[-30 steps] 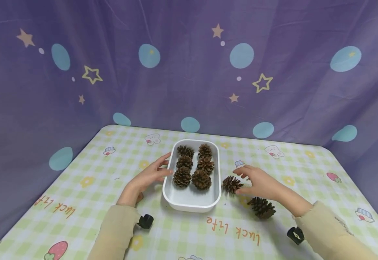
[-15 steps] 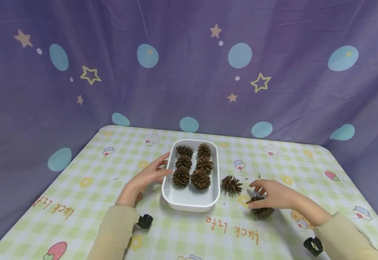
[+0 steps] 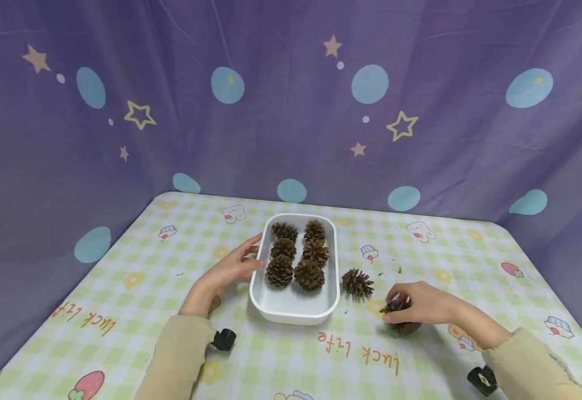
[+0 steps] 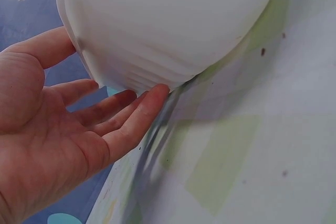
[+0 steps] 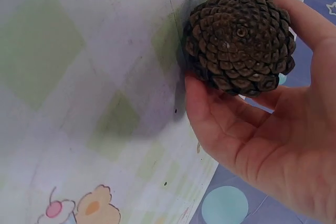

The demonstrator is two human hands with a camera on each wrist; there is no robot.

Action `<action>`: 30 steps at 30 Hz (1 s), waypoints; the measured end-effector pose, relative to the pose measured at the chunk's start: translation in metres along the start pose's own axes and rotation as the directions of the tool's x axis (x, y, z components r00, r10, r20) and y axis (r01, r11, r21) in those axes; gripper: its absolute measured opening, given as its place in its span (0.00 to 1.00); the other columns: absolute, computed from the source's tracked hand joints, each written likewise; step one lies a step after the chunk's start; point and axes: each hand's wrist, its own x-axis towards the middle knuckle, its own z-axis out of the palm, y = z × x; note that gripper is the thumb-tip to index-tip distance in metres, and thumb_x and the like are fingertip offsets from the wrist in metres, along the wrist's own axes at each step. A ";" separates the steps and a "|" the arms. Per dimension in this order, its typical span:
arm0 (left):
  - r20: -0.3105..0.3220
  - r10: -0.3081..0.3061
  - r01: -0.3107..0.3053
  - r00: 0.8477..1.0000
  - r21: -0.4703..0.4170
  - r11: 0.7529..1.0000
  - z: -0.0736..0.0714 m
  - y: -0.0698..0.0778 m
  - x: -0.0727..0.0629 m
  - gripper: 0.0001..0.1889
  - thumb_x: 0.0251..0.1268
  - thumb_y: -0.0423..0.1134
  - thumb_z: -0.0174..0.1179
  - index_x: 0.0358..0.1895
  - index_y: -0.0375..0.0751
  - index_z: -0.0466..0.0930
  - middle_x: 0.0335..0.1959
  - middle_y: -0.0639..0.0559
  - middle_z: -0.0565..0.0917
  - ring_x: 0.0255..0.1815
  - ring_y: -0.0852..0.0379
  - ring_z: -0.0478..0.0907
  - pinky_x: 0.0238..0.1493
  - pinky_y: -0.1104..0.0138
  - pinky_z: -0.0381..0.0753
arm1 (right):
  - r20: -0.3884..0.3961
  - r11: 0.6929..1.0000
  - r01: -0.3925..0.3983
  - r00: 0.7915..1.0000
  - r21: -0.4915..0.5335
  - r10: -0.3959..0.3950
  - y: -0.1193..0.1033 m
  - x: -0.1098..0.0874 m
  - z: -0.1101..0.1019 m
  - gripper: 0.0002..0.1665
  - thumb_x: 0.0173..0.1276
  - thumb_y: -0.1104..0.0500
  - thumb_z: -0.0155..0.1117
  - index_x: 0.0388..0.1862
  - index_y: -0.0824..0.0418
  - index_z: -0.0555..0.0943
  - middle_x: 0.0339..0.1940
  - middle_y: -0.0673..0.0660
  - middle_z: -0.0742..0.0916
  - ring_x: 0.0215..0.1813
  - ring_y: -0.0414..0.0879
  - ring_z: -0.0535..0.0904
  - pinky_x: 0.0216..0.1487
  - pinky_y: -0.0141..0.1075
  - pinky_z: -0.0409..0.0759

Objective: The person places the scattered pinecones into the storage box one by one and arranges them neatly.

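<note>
A white tray (image 3: 294, 306) holds several brown pine cones in two columns. At its left side, my left hand (image 3: 227, 275) holds the tray, thumb over the rim and fingers against the outer wall, as the left wrist view (image 4: 79, 129) also shows. To the right, my right hand (image 3: 428, 303) grips a pine cone (image 3: 404, 326) low on the cloth. Its scaly round base faces the camera in the right wrist view, with thumb and fingers on either side of that cone (image 5: 240, 40). Another pine cone (image 3: 357, 284) lies on its side between tray and right hand.
A checked tablecloth (image 3: 250, 366) with printed cupcakes, strawberries and lettering covers the table. Small dark crumbs (image 3: 399, 270) are scattered right of the tray. Behind the table hangs a purple curtain (image 3: 291, 144) with stars and blue ovals.
My right hand has moved away from the pine cone by the tray, right and toward me, to the other one, and its fingers have closed round it. The left hand stays at the tray.
</note>
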 end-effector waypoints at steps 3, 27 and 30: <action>0.002 0.001 -0.001 1.000 -0.002 1.000 0.000 0.000 0.000 0.39 0.61 0.42 0.57 0.72 0.59 0.45 0.66 0.44 0.60 0.59 0.44 0.68 0.49 0.58 0.78 | -0.001 1.000 0.001 1.000 0.008 -0.001 0.001 0.000 0.001 0.28 0.56 0.38 0.62 0.46 0.56 0.77 0.35 0.50 0.81 0.39 0.45 0.76 0.35 0.40 0.75; 0.012 0.011 -0.011 1.000 -0.004 1.000 0.000 0.000 0.000 0.38 0.62 0.43 0.57 0.72 0.59 0.45 0.66 0.43 0.60 0.58 0.43 0.69 0.48 0.57 0.78 | -0.123 0.989 0.144 0.981 -0.041 -0.148 -0.008 0.003 -0.005 0.24 0.55 0.41 0.65 0.44 0.55 0.78 0.35 0.44 0.80 0.37 0.37 0.75 0.34 0.32 0.75; 0.011 0.009 -0.008 1.000 -0.014 1.000 0.000 0.000 0.000 0.39 0.62 0.42 0.57 0.72 0.58 0.45 0.66 0.43 0.60 0.59 0.43 0.69 0.49 0.57 0.78 | -0.150 0.984 0.166 0.973 -0.061 -0.173 -0.013 0.004 -0.007 0.25 0.55 0.41 0.65 0.45 0.56 0.78 0.37 0.44 0.80 0.37 0.38 0.75 0.35 0.33 0.75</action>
